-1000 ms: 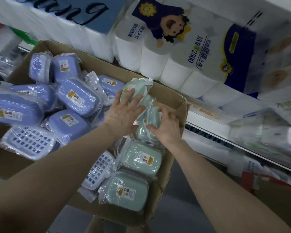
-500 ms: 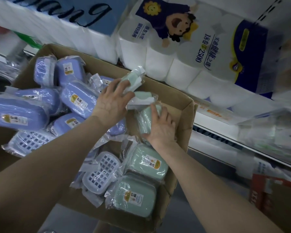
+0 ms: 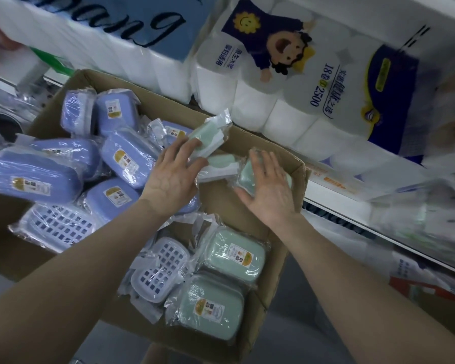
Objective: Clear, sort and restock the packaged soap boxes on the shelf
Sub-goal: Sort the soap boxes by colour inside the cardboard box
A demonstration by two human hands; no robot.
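Sorting seemingly well along: purple soap boxes heaped left in the carton, green soap boxes gathered right. Both released, left hand and right hand laying flat fingers on upright green ones at the far right. Restocking the shelf apparently left to do.

The cardboard box holds wrapped soap boxes; blue left, green right.

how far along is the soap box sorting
Done: purple soap boxes grouped at the carton's left, flat green boxes at its near right. In hand: left hand and right hand press on-edge green boxes at the far corner. Left: white trays lie loose; shelf restocking not visible.
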